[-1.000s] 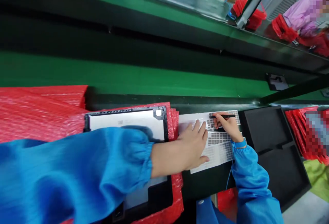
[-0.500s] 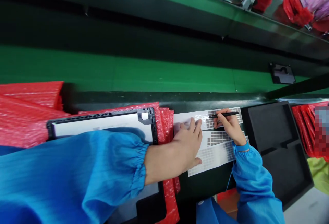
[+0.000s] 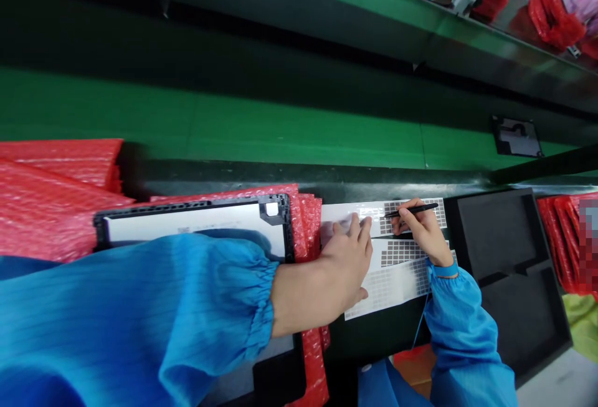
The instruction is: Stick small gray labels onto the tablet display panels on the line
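My right hand [image 3: 424, 232] pinches a slim black tool that looks like tweezers [image 3: 425, 207]. Its pointed end lies over the dark little squares of the upper sticker sheet [image 3: 332, 212]. My left hand [image 3: 343, 263] rests palm down with fingers spread, its fingertips on the sheets' left part. Below the upper one, more white sheets [image 3: 387, 298] with rows of small squares overlap. Under my left forearm lies a black-framed panel [image 3: 224, 220] with a white surface, partly hidden by the blue sleeve. A blue band [image 3: 446, 269] with a thin cord circles my right wrist.
Red bubble bags [image 3: 51, 207] are piled at the left, and others lie beneath the panel. A black foam tray [image 3: 502, 232] stands right of the sheets, with more red bags [image 3: 558, 239] beyond. Another dark panel [image 3: 517, 137] lies on the green surface [image 3: 303, 133] behind.
The view has shifted slightly, so everything sits a little farther right. Both hands keep nearly the same pose, and the tool's tip stays at the upper sheet.
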The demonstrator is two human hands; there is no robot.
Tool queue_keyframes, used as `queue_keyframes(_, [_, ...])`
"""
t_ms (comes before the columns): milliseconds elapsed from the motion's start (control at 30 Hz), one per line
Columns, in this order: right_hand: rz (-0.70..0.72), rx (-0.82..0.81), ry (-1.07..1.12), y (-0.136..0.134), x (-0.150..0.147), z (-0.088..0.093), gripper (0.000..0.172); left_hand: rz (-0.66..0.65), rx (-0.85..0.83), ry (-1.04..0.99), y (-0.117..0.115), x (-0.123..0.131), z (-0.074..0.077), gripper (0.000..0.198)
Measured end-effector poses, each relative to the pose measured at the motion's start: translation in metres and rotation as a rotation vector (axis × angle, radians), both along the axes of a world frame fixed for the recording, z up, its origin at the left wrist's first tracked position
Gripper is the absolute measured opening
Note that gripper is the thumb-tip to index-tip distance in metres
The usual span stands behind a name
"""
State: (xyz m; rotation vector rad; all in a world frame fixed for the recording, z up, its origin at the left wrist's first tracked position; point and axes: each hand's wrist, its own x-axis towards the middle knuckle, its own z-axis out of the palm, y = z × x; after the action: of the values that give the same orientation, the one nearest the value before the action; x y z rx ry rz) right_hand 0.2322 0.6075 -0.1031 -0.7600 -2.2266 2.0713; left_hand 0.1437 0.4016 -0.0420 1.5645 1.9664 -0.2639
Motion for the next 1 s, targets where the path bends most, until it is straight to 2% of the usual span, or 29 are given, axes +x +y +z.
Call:
queue_keyframes(333, [-0.024, -0.008, -0.01, 0.005, -0.004, -0.002, 0.044, -0.016, -0.003, 0.003, 0.005, -0.003, -0.003, 0.102])
queue_keyframes(400, [-0.059, -0.032, 0.05, 0.006, -0.005, 0.0, 0.044, -0.012, 0.008, 0.015, 0.006, -0.002, 0.0, 0.101])
queue_keyframes(467, [-0.113, -0.03, 0.128, 0.002, -0.009, 0.007, 0.043, -0.04, 0.117, 0.083, -0.001, 0.005, 0.009, 0.1])
queue_keyframes(533, [-0.154, 0.011, 0.196, -0.009, -0.015, 0.019, 0.041, -0.104, 0.273, 0.164, -0.017, 0.017, 0.023, 0.091])
queue_keyframes(600, [-0.146, 0.045, 0.256, -0.028, -0.025, 0.034, 0.039, -0.159, 0.477, 0.196, -0.04, 0.031, 0.04, 0.072])
queue_keyframes(667, [-0.088, 0.028, 0.302, -0.053, -0.036, 0.05, 0.038, -0.154, 0.669, 0.153, -0.066, 0.043, 0.053, 0.048])
queue_keyframes(733, [-0.012, -0.025, 0.323, -0.08, -0.046, 0.063, 0.037, -0.111, 0.795, 0.101, -0.09, 0.047, 0.06, 0.033])
queue_keyframes(867, [0.085, -0.129, 0.318, -0.121, -0.053, 0.073, 0.036, 0.014, 0.791, 0.079, -0.135, 0.043, 0.057, 0.023])
queue_keyframes(1000, [0.134, -0.15, 0.261, -0.138, -0.044, 0.07, 0.036, 0.136, 0.828, 0.155, -0.167, 0.042, 0.043, 0.022])
